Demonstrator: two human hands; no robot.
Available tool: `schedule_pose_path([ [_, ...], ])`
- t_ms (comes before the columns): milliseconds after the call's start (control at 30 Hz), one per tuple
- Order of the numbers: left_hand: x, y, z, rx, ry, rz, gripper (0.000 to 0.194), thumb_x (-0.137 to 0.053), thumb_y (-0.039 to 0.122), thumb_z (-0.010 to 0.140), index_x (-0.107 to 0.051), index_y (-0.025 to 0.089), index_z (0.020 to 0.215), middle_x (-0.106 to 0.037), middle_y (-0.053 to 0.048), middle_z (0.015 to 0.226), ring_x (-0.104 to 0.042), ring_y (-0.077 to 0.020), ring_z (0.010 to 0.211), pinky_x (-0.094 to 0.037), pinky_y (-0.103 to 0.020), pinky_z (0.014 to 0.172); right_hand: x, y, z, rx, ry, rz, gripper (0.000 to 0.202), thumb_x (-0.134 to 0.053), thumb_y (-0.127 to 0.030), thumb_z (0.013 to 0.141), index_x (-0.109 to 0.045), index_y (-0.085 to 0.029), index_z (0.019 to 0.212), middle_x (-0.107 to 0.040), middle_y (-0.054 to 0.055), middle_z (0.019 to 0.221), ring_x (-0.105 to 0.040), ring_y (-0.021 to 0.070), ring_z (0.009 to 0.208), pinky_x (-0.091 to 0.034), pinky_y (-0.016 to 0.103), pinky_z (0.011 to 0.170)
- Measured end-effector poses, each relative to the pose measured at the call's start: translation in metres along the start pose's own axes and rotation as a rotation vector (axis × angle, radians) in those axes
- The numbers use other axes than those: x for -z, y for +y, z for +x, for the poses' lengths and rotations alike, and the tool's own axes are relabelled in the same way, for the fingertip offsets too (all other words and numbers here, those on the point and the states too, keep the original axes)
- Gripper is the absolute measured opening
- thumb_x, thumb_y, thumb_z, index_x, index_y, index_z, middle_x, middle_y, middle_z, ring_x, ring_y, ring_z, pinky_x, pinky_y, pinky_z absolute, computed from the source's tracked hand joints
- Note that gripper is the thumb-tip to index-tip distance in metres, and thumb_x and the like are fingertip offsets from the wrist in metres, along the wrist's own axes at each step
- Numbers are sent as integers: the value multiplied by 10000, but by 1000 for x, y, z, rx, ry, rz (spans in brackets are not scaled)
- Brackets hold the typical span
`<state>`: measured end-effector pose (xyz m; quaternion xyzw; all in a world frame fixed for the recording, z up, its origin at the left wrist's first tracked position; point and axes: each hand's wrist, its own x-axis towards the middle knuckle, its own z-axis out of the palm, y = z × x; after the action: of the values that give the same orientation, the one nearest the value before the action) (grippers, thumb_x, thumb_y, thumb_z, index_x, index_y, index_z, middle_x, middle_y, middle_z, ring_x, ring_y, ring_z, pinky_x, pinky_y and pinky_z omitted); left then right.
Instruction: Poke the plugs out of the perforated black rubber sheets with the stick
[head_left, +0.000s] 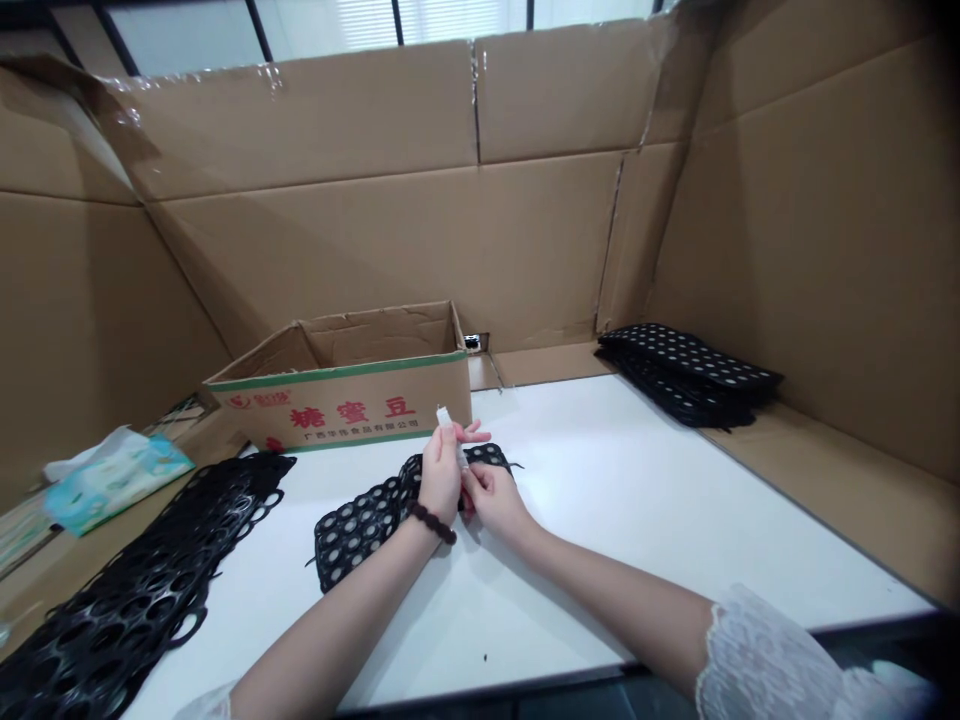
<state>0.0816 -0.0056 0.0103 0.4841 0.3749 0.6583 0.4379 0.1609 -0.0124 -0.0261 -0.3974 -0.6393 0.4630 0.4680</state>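
Left hand (444, 470): raised, fingers closed in a grip, beaded bracelet at the wrist | Right hand (491, 497): just beside it, fingertips pinched | Forearms: bare, reaching in from both sides, converging toward the hands | Sleeves (772, 655): white, lace-edged

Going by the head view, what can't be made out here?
Head view:
- Carton floor: hidden by its front wall.
- Middle of the dotted black piece: behind the left hand.
- What the white strip is: too small, partly covered by fingers.
- Right hand's exact grip: fingers overlap.
- Black ring mesh's near end: cut off by the frame edge.
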Motion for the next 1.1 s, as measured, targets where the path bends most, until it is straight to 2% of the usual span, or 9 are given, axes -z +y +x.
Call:
schedule_pose_path([
  [133,9,-2,-1,167,29,-14,296,-409,472,769,-415,181,717,-680,-94,745,-591,-233,904,-429,-360,750,0,-2,-2,1,-18,5,411,-384,-506,775,-451,-167,552,-417,-48,374,-389,70,323,-318,185,376],
  [233,15,6,1,195,-13,6,323,-431,492,750,-453,171,734,-661,-109,888,-593,-229,880,-446,-334,691,1,-4,-2,-12,-58,49,413,-376,-520,775,-481,-161,602,-421,-53,384,-401,74,326,-318,186,378],
  [367,20,26,8,185,-92,7,380,-400,491,775,-540,138,793,-628,-122,972,-548,-209,958,-407,-309,786,5,-9,-1,38,-54,59,404,-372,-501,789,-506,-155,631,-391,-58,398,-352,65,350,-294,186,395],
  [500,31,39,15,180,-124,67,396,-431,474,768,-559,121,894,-629,-111,890,-560,-198,877,-411,-293,746,10,-13,1,48,-40,-3,381,-378,-465,799,-539,-150,658,-355,-58,403,-310,67,369,-250,193,394],
  [700,57,44,18,112,-134,349,267,-555,408,695,-584,145,734,-559,6,640,-492,-116,612,-367,-199,585,16,-14,6,78,-27,-163,331,-446,-404,770,-628,-147,667,-472,-17,511,-377,87,474,-273,202,450],
  [800,65,49,18,178,-187,386,248,-587,389,666,-591,148,722,-579,-1,662,-505,-127,635,-362,-200,590,26,-21,11,4,32,-78,289,-510,-406,720,-623,-141,707,-494,-18,513,-413,95,478,-313,205,468],
  [933,65,53,14,285,-311,420,241,-631,369,628,-590,147,712,-609,-20,707,-531,-142,660,-373,-211,594,38,-32,16,-52,128,189,293,-555,-410,691,-587,-132,780,-501,-24,516,-465,96,493,-369,211,526],
  [1033,60,50,9,304,-355,385,224,-636,351,633,-584,147,710,-609,-16,697,-532,-129,644,-375,-206,591,37,-35,16,-30,107,327,306,-562,-398,695,-586,-125,830,-529,-4,606,-487,97,570,-386,213,584],
  [1100,56,46,6,290,-340,357,230,-634,352,636,-583,145,723,-617,-24,715,-541,-134,659,-383,-213,606,32,-35,14,-52,63,308,321,-582,-387,677,-599,-118,851,-534,-1,619,-471,92,560,-379,213,568],
])
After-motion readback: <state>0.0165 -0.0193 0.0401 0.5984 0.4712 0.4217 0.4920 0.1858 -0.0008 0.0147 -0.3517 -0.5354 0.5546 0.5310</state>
